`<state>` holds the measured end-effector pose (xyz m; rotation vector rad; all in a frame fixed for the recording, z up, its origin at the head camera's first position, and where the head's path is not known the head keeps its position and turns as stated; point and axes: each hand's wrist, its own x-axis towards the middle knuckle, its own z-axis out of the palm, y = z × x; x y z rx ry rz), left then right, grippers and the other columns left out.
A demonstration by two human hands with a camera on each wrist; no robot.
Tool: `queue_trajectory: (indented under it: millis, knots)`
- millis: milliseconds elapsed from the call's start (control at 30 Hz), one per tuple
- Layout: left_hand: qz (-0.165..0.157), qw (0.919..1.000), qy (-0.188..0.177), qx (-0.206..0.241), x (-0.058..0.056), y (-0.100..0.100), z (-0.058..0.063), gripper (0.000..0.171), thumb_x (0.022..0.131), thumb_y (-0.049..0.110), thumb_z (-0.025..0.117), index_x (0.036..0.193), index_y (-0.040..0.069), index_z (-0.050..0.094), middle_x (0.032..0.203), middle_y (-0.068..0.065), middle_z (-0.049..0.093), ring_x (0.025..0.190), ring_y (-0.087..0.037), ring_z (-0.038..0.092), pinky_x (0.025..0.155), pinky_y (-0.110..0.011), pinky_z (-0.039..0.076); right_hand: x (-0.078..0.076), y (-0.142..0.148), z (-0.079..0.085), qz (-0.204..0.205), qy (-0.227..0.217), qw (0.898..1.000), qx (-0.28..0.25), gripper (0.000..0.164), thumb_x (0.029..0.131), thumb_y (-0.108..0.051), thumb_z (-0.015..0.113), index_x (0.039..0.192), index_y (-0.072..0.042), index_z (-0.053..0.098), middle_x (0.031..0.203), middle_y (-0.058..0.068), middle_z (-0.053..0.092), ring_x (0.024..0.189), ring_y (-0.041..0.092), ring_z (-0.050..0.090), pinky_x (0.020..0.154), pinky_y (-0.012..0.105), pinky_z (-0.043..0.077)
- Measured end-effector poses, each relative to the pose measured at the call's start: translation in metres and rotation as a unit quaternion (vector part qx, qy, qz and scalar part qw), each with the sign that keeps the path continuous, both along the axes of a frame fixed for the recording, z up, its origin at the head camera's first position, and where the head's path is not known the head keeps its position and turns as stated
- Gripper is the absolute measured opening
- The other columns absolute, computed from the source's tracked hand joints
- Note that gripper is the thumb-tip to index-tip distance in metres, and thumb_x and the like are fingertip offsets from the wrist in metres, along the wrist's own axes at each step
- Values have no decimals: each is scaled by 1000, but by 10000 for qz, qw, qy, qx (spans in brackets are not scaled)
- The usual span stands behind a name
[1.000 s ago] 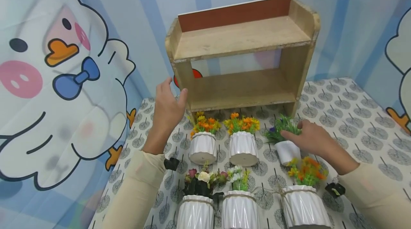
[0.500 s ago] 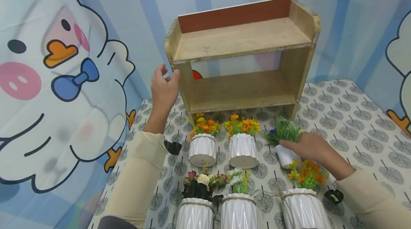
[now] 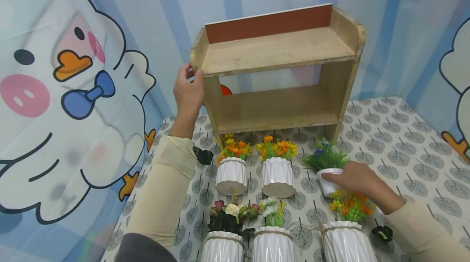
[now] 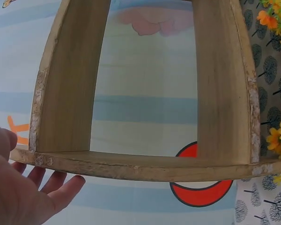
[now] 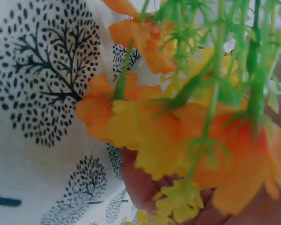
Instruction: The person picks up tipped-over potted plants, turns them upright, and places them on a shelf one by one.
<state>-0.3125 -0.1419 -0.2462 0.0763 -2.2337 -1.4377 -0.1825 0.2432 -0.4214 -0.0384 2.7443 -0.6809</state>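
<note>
At the left side panel of a wooden shelf (image 3: 271, 103) is my left hand (image 3: 188, 92). In the left wrist view its fingers (image 4: 65, 190) lie along the panel's outer face, while the thumb comes over the front edge. My right hand (image 3: 358, 176) holds a small white pot (image 3: 329, 188) with green leaves and purple flowers (image 3: 327, 156), thumb across the near side of the pot. Just in front of that hand stands a ribbed white pot (image 3: 346, 241) with orange and yellow flowers (image 5: 178, 126); in the right wrist view these blooms hide most of the hand.
Two ribbed pots with orange and yellow flowers (image 3: 232, 176) (image 3: 278, 176) stand before the shelf. Nearer are a pot with dark leaves and roses (image 3: 222, 247) and one with white flowers (image 3: 273, 245). A tree-print cloth (image 3: 400, 152) covers the table; a printed backdrop (image 3: 165, 49) hangs behind.
My left hand has risen and come to the shelf's left side panel. My right hand has lowered from the leaves to the small white pot, which now stands more upright.
</note>
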Motion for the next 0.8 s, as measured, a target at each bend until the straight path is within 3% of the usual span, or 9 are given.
queue_trajectory:
  millis: [333,533,800]
  knots:
    - [426,9976,266,-471,-8,-4,0,43,102,28,62,143,18,57,127,-8,71,111,-26,71,91,-38,59,-2,2,-5,-291,-224,9990,-259,62,87,-66,64,55,-22,34,54,-9,26,47,8,30,51,30,39]
    - [519,9962,451,-535,-9,-3,-2,41,100,26,61,140,16,60,123,-9,73,106,-27,72,87,-38,59,-3,3,-7,-496,-358,9973,-416,60,85,-66,66,59,-20,37,58,-6,30,50,10,32,52,30,38]
    - [563,9947,598,-618,-9,-2,-2,39,100,25,58,138,15,60,120,-10,74,99,-27,72,82,-39,59,0,0,0,-518,-123,9972,-523,59,86,-66,66,64,-16,44,58,-3,40,50,12,38,51,31,39]
